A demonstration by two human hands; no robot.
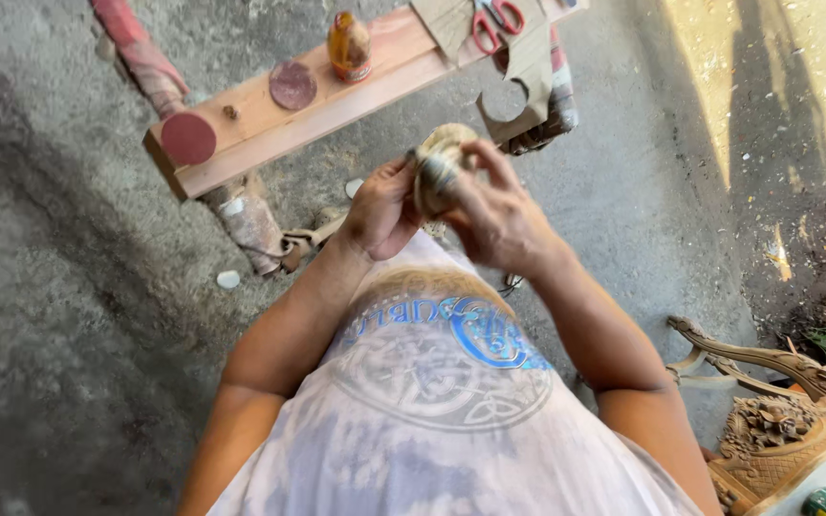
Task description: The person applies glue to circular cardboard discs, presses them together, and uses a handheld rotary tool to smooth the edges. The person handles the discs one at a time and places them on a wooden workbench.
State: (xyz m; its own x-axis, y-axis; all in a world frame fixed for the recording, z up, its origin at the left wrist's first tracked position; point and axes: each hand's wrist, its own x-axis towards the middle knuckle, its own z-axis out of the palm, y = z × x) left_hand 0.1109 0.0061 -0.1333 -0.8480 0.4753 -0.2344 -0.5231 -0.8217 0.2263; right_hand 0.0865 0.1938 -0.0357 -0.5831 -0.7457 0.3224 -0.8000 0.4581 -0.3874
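From my remote view, nearest is the pale printed shirt (pixel 432 401); just above it my left hand (pixel 381 212) and right hand (pixel 497 222) both close around a round tan disc-shaped pad (pixel 437 164), held in the air over the concrete floor (pixel 69 287). I judge a sanding sheet is being fitted or pressed onto it; the next move calls for a firm, centred press. Beyond lies a long wooden plank (pixel 336 100) carrying two dark red sanding discs (pixel 188 139), an amber bottle with a pale label band (pixel 349 46), red-handled scissors (pixel 495 21) and cut brown sheets (pixel 528 67).
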